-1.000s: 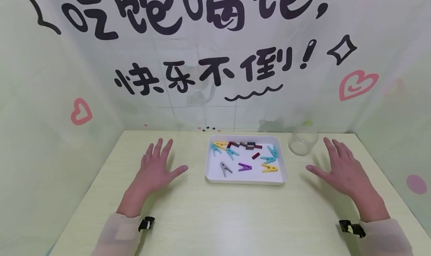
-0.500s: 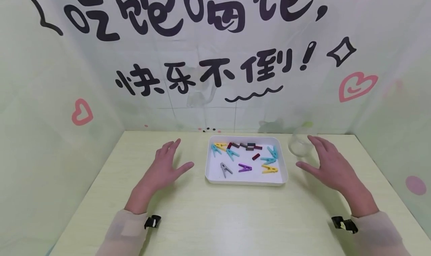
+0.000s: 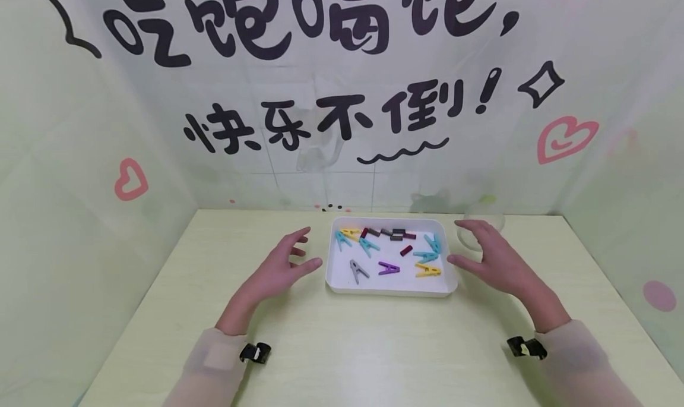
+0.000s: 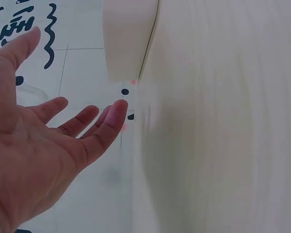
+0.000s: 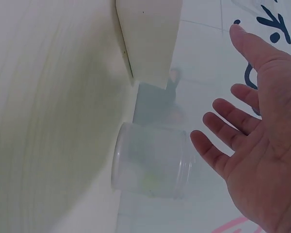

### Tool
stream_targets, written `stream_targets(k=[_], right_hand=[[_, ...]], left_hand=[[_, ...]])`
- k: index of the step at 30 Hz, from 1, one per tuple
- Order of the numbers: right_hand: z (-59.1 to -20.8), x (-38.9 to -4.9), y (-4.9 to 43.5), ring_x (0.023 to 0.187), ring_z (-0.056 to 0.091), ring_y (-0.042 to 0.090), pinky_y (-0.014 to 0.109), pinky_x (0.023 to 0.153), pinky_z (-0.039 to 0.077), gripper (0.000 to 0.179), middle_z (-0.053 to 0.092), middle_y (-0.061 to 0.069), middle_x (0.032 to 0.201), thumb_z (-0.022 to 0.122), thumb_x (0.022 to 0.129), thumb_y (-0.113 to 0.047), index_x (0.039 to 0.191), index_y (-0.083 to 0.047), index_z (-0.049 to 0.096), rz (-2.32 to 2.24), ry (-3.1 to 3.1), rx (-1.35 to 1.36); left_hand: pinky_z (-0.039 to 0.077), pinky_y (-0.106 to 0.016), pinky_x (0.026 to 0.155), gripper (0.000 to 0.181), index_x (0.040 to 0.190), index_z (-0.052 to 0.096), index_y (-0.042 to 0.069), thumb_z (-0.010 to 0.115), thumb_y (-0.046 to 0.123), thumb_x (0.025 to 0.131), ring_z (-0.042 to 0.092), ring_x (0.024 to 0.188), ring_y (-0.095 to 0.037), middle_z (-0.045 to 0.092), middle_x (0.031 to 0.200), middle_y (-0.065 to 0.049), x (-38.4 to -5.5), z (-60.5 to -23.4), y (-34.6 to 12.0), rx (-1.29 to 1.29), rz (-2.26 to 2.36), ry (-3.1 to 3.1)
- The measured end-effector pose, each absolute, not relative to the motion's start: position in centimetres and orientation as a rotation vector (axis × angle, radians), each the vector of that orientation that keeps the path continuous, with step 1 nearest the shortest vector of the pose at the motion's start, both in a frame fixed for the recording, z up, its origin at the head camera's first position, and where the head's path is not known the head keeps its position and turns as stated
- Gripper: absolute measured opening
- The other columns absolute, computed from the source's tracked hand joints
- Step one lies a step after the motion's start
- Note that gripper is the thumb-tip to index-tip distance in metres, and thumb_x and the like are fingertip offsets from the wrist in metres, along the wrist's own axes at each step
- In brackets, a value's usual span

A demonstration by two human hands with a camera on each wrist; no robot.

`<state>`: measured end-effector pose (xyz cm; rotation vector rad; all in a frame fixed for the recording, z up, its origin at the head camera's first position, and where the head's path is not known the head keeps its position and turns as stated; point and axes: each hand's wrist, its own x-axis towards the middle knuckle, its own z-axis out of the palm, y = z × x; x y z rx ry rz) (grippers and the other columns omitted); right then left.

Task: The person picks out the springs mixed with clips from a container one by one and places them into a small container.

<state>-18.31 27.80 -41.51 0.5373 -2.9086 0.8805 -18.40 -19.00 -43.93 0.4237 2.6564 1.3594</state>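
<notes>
A white tray [image 3: 390,292] lies on the table with clothespins and small cylinders in it. Inside are a grey clothespin [image 3: 359,269], a purple clothespin [image 3: 389,268], yellow ones [image 3: 428,270] and several light blue ones [image 3: 369,246]. Dark red [image 3: 406,251] and dark grey small pieces gather mostly along the tray's far side; some look ribbed. To the tray's left my left hand [image 3: 280,270] hovers, fingers relaxed and holding nothing. My right hand [image 3: 494,258] is at the tray's right edge, also holding nothing; whether it touches the rim I cannot tell. Behind it a clear jar [image 5: 153,160] is partly hidden.
The pale wooden table [image 3: 352,347] meets a printed curtain [image 3: 342,181] at its back edge. More curtain hangs at the left and right sides. Both wrists wear a black strap [image 3: 255,352].
Both hands have moved inward toward the tray, the left one rightward and the right one leftward. The right hand now covers part of the jar. The tray's contents look unchanged.
</notes>
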Motion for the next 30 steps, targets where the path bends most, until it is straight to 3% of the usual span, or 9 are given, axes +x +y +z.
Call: stream_targets(k=[12,19,30], right_hand=[[-42.8,-20.5,24.8,0.138,0.048,0.041,0.065,0.112,0.042,0.064,0.056,0.017,0.148,0.084,0.095,-0.027,0.147,-0.003,0.057,0.986,-2.888,0.692],[-43.1,-22.0,23.6,0.138,0.050,0.039,0.062,0.113,0.043,0.059,0.059,0.014,0.146,0.083,0.095,-0.028,0.145,-0.005,0.061,0.947,-2.918,0.752],[-43.8,-23.8,22.3,0.130,0.056,0.034,0.059,0.112,0.045,0.048,0.065,0.009,0.138,0.082,0.095,-0.024,0.138,-0.009,0.067,0.970,-2.964,0.865]], left_hand=[[0.055,-0.047,0.103,0.082,0.166,0.036,0.014,0.080,0.023,0.098,0.058,0.131,-0.034,0.049,0.154,-0.016,-19.4,-45.0,-17.3,0.381,1.530,2.440],[0.056,-0.043,0.101,0.079,0.165,0.038,0.013,0.079,0.012,0.097,0.061,0.128,-0.032,0.051,0.152,-0.016,-19.7,-45.3,-16.7,0.363,1.591,2.360],[0.054,-0.046,0.105,0.075,0.164,0.040,0.015,0.077,0.011,0.099,0.060,0.127,-0.031,0.051,0.153,-0.015,-19.7,-45.5,-16.4,0.351,1.566,2.350]])
